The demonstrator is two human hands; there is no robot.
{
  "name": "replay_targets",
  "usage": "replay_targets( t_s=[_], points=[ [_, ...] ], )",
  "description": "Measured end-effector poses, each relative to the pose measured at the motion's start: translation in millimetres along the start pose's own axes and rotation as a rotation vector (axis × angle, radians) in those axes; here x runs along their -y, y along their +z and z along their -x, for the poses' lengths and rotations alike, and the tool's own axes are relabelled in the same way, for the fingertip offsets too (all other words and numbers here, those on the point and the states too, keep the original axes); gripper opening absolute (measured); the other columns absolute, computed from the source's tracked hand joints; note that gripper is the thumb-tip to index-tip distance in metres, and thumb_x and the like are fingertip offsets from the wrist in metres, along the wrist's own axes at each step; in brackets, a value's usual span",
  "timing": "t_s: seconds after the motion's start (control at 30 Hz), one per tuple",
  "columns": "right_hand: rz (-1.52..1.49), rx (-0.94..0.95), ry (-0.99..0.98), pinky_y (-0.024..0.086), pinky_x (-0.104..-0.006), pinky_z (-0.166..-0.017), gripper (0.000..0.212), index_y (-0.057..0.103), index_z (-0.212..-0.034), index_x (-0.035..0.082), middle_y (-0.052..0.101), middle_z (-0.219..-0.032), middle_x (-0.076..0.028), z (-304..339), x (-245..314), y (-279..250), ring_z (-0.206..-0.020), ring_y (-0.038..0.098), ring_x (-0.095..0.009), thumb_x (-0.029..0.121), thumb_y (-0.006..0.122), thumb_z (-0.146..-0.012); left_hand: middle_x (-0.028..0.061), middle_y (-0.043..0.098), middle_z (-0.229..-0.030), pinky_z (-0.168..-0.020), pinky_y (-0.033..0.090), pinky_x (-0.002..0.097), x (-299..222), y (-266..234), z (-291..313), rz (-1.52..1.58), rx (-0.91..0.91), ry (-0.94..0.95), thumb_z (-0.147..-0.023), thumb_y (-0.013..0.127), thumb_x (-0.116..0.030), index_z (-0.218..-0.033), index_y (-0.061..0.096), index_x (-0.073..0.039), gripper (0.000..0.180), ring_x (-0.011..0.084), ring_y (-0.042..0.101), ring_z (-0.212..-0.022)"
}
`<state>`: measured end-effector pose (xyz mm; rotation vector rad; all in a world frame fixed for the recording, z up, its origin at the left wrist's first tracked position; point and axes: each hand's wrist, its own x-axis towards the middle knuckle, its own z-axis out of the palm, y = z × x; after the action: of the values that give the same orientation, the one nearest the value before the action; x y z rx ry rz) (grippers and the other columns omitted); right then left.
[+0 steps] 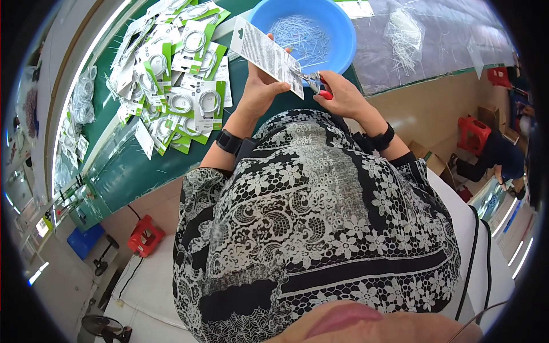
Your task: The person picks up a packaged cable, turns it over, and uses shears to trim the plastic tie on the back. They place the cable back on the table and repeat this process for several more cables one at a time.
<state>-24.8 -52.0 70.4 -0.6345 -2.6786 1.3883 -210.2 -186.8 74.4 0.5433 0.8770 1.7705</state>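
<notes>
My left hand (258,92) holds a white packaging card (264,52) up on a slant, fingers behind it and thumb at its lower edge. The printed face of the card is toward me. My right hand (345,96) is closed round red-handled cutting pliers (313,81). Their metal jaws meet the card near its lower right end; whether they grip anything there is too small to tell. Just beyond both hands stands a blue plastic basin (346,40) with many thin white plastic strips (297,35) in it.
A heap of green-and-white carded white cables (180,103) covers the green tabletop (123,177) to the left. Bagged white cables (86,97) lie farther left. A clear bag of white strips (405,37) lies on the right. Red stools (473,134) and another person (503,157) are farther right.
</notes>
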Motion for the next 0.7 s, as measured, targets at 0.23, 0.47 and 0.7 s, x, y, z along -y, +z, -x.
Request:
replay_targets(
  t_s=[0.23,0.47,0.7],
  points=[
    [-0.019,0.122,0.168,0.046,-0.0408,-0.077,0.036,0.051,-0.106,0.002,0.058,-0.096,-0.019,3,-16,9,-0.092,0.058,-0.035,0.019,0.065,-0.077,0.0021,0.016,-0.152,-0.105,0.038,0.0448,17,-6,-5,-0.086,-0.004,-0.003,-0.064,0.077,0.009,-0.148,0.01,-0.015,0.111,0.0267,0.03,-0.135],
    [0.014,-0.028,0.142,0.045,-0.0395,-0.075,0.035,0.049,-0.108,0.002,0.055,-0.093,-0.017,-4,-6,5,-0.084,0.057,-0.034,0.015,0.063,-0.079,0.002,0.016,-0.152,-0.105,0.038,0.0436,19,-8,-4,-0.065,0.037,-0.045,-0.064,0.077,0.008,-0.148,0.009,-0.014,0.11,0.0249,0.032,-0.133],
    [0.069,-0.128,0.039,0.046,-0.0416,-0.077,0.035,0.05,-0.106,0.003,0.058,-0.097,-0.019,-16,-7,7,-0.09,0.058,-0.036,0.018,0.064,-0.078,0.0025,0.018,-0.152,-0.106,0.037,0.0422,17,0,0,-0.042,0.053,-0.052,-0.064,0.078,0.007,-0.148,0.01,-0.011,0.109,0.0241,0.035,-0.131]
  ],
)
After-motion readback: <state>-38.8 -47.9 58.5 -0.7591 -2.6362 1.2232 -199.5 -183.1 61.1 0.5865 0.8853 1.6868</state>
